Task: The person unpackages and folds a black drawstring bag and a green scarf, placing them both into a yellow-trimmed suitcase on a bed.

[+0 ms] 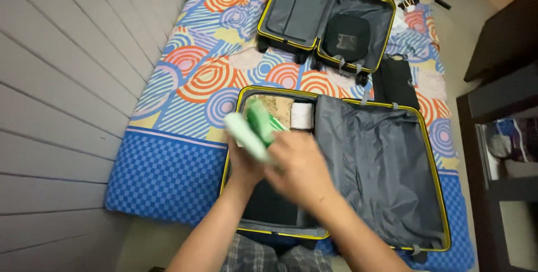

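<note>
A large grey suitcase with yellow trim (pixel 431 154) lies open on the bed, right in front of me. Both my hands are over its left half. My left hand (pixel 244 162) and my right hand (pixel 300 168) together hold a blurred green and white soft item (pixel 255 129), which looks like folded cloth or a packet. Under it, in the left half, lie a beige patterned item (pixel 277 106) and a white roll (pixel 301 115). The right half is covered by its grey zipped lining (pixel 375 160).
A smaller open suitcase (pixel 291 11) with a dark pouch (pixel 347 36) inside lies farther up the bed. A black flat bag (pixel 395 81) rests between the two cases. The bedsheet (pixel 190 75) is brightly patterned. A wall runs along the left, dark furniture (pixel 499 115) on the right.
</note>
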